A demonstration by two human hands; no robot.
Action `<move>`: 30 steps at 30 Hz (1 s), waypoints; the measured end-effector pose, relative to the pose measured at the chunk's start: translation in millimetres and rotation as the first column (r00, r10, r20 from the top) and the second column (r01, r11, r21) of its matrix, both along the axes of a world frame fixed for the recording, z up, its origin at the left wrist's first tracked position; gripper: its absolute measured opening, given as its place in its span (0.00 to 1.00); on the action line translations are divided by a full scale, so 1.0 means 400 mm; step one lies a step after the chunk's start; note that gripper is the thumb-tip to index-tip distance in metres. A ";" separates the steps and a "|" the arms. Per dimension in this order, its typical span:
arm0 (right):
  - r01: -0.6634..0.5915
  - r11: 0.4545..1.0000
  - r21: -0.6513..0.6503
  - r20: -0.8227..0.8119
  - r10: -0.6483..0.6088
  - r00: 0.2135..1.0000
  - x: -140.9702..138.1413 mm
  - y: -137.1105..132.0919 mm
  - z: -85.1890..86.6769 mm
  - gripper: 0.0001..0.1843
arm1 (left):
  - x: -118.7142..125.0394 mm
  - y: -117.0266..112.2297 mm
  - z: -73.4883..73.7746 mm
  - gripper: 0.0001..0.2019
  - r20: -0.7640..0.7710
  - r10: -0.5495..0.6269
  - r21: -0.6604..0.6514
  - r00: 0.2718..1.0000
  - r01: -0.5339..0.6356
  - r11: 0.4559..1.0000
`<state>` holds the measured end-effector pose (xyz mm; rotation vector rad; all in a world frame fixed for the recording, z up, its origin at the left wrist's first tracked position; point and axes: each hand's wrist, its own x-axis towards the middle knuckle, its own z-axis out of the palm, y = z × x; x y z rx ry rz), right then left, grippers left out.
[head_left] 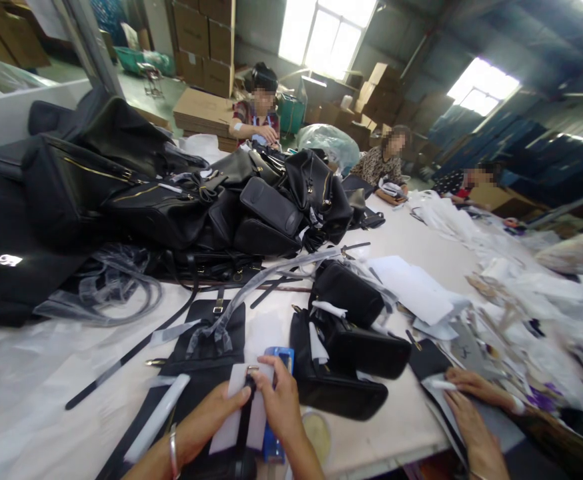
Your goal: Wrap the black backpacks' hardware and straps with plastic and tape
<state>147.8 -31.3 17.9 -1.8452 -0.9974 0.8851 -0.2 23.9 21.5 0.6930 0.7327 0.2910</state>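
My left hand [219, 415], with a silver bangle at its wrist, pinches a narrow black strap [245, 423] from the left side. Close by on the right, my right hand [280, 399] has its thumb and fingers closed at the strap's metal buckle [252, 369]. A white padding sheet [229, 430] lies behind the strap, between my hands. Beneath them is a black bag [196, 360] with a clear-wrapped strap [256, 280] across it. A blue object [273, 443], partly hidden by my right hand, lies on the table.
Several black bags [171, 207] are heaped along the table's far left. Smaller black bags [341, 393] stand right of my hands. A co-worker's hands [471, 407] work on a dark piece at the right. White wrapping [511, 300] covers the right side; people sit beyond.
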 end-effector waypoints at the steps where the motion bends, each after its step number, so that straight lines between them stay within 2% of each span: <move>1: -0.003 1.000 -0.014 -0.037 0.003 0.999 0.003 0.006 0.004 0.12 | 0.001 0.003 0.000 0.26 -0.011 -0.006 0.004 1.000 0.006 1.000; 5: -0.016 0.999 -0.039 -0.119 0.011 0.993 0.010 0.024 0.005 0.09 | 0.008 0.002 0.007 0.25 -0.048 -0.009 0.024 0.999 0.010 1.000; 12: 0.059 0.998 0.008 -0.004 -0.059 0.998 -0.011 0.018 -0.004 0.07 | 0.026 -0.026 0.009 0.25 -0.066 0.131 0.028 0.989 -0.129 0.991; 18: 0.070 0.996 0.046 -0.019 -0.069 0.997 -0.014 0.001 -0.015 0.10 | 0.028 -0.047 0.021 0.25 -0.114 0.218 0.079 0.969 -0.210 0.974; 23: 0.054 0.998 0.044 -0.025 -0.053 0.998 -0.018 -0.010 -0.016 0.10 | 0.031 -0.062 0.007 0.24 -0.140 0.217 0.109 0.966 -0.203 0.973; 27: 0.049 0.997 0.053 -0.039 -0.047 0.998 -0.016 -0.007 -0.009 0.10 | 0.029 -0.066 0.001 0.25 -0.113 0.183 0.083 0.977 -0.175 0.981; 30: 0.073 0.994 0.076 -0.074 -0.067 0.995 -0.011 -0.007 -0.017 0.11 | 0.027 -0.064 0.008 0.24 -0.123 0.223 0.087 0.967 -0.213 0.973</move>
